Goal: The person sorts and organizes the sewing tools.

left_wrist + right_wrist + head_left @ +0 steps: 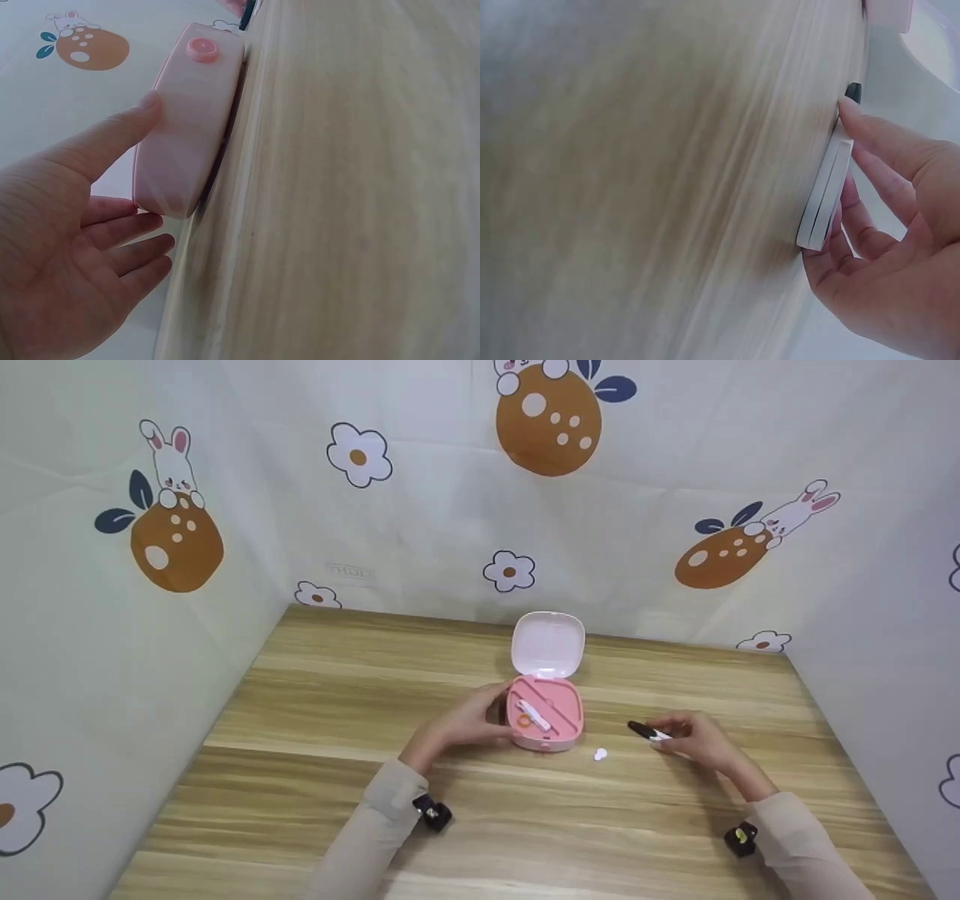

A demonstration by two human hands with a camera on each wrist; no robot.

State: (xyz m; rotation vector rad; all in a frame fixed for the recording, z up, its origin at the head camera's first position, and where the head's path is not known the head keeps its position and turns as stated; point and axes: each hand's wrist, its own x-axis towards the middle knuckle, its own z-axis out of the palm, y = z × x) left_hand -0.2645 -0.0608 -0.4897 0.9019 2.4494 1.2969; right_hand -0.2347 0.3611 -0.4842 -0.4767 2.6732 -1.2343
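Observation:
A pink case point(545, 744) stands on the wooden table with its pale lid point(548, 645) raised at the back. In its tray lie white tweezers point(533, 715) and an orange ring point(523, 721). My left hand point(474, 716) grips the left side of the case, thumb point(139, 120) at the front and fingers spread; the case's round pink catch point(202, 49) shows in the left wrist view. To the right, my right hand point(696, 740) holds a slim white two-layered piece point(826, 196) with a black end point(642, 730), low over the table. Its exact kind is unclear.
A small white piece point(600, 754) lies on the wooden table point(360, 682) between the case and my right hand. Patterned cloth walls point(435, 510) stand behind the table and at both sides. Each wrist carries a small black camera point(433, 813).

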